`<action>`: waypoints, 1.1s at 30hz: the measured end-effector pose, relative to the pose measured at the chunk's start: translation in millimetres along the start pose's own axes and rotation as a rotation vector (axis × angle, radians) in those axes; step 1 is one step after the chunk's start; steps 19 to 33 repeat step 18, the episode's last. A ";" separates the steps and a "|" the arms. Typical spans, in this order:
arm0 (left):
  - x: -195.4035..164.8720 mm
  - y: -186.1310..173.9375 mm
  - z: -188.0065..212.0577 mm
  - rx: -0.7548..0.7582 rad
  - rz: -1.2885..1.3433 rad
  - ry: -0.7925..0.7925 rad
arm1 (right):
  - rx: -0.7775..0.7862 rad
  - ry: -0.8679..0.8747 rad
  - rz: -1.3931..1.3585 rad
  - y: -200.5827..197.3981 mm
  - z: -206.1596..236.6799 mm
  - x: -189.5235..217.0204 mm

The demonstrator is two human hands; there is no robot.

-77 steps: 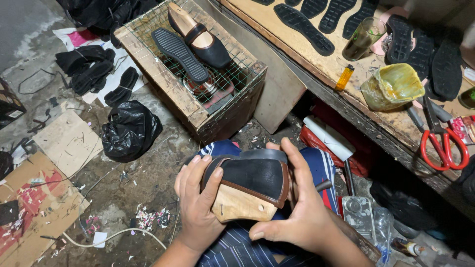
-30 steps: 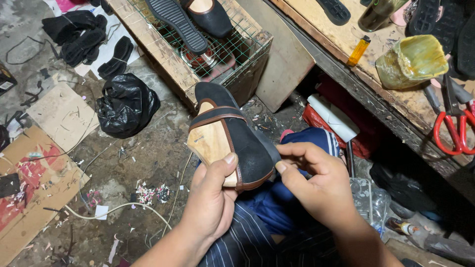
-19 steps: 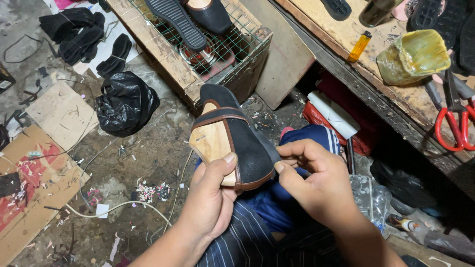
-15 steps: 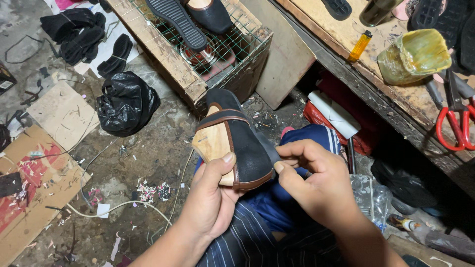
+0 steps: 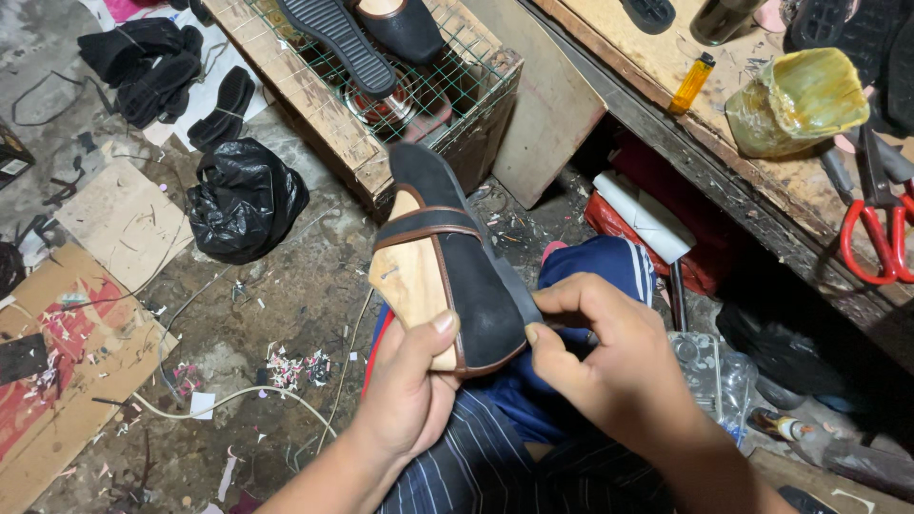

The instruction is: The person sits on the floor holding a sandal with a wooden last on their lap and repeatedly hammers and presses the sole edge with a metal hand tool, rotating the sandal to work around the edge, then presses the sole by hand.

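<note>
Left hand (image 5: 405,400) clamps the black shoe (image 5: 457,266) (wooden form inside) at its heel; right hand (image 5: 609,366) pinches its edge.

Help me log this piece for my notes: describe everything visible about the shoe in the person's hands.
The shoe is a black, matte upper with brown trim bands, stretched over a pale wooden last that shows at its open side. It is held above the lap, toe pointing away. The left hand grips its heel end, thumb on the wood; the right hand pinches its edge.

Red scissors (image 5: 871,243) are cut off by the right edge.
</note>
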State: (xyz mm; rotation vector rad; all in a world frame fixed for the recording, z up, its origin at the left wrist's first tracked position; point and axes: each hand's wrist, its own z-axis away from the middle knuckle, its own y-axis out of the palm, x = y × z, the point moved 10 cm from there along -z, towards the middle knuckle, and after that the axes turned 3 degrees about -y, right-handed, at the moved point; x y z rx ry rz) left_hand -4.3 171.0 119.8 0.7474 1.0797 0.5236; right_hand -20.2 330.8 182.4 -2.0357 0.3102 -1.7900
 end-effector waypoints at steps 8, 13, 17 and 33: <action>-10.7 0.1 -6.7 0.116 -0.026 0.004 | 0.075 -0.155 -0.209 13.3 11.8 -13.2; -1.3 -4.1 -2.4 0.159 -0.051 -0.032 | 0.137 0.062 -0.690 40.3 19.3 -54.2; 12.0 -11.9 -0.9 0.142 -0.121 -0.083 | 0.145 0.104 -0.882 58.5 20.9 -65.9; 15.8 -13.7 -0.3 0.138 -0.142 -0.105 | 0.158 0.106 -0.875 61.6 22.0 -66.7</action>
